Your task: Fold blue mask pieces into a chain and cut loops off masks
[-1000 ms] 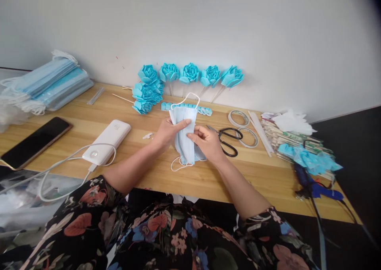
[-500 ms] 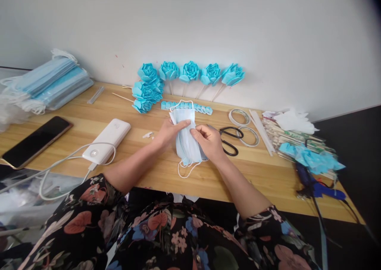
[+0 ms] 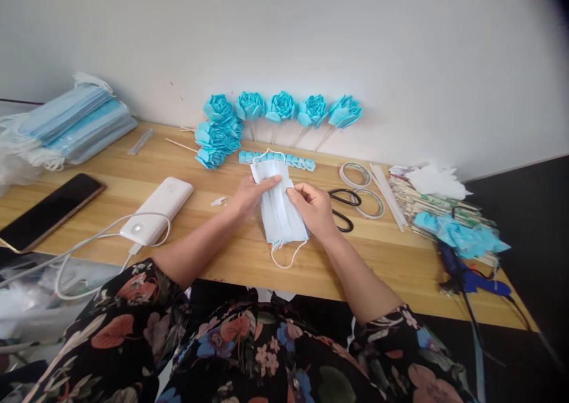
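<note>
A pale blue and white face mask is held up over the table between my two hands, its ear loops at the top and bottom ends. My left hand grips its left edge, thumb lying across the front and the other fingers behind. On the right edge, my right hand pinches the mask between thumb and curled fingers. Just behind the mask lies a row of small folded blue pieces. Black-handled scissors lie beside my right hand, their blades hidden.
Blue flowers on sticks lean against the wall. Mask packs, a phone and a white power bank with its cable occupy the left. Tape rolls, white sticks and a blue glue gun are right.
The mask has been spread flatter and wider, and its lower end has swung a little to the right. Both hands keep hold of its edges.
</note>
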`<state>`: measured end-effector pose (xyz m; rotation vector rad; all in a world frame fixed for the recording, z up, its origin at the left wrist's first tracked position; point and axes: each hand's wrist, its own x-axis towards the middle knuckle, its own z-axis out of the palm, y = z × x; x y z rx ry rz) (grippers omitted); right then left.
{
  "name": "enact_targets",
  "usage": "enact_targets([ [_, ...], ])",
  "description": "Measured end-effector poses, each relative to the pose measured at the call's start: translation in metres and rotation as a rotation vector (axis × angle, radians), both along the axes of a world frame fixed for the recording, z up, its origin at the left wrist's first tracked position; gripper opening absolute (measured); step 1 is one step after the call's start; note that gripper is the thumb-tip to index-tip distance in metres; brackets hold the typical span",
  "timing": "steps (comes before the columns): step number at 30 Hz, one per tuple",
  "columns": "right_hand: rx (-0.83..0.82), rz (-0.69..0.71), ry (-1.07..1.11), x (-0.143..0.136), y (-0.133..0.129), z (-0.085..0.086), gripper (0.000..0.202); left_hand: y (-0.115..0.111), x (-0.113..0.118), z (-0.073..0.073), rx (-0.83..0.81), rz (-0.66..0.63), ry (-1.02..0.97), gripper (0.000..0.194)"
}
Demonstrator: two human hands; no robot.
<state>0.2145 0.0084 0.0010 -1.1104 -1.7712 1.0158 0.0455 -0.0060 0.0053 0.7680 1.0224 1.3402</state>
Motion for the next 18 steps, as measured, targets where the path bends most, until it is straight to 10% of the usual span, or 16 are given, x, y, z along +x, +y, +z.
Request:
enact_targets([
  [13,0.067,-0.028,-0.01,-0.001,-0.004,0.0,0.021,0.004,-0.005,-0.002,0.114,0.108,0.146,0.038],
  [18,0.148,-0.046,-0.038,-0.002,-0.005,0.004,0.018,0.012,-0.017,-0.01,0.436,0.269,0.496,0.051],
])
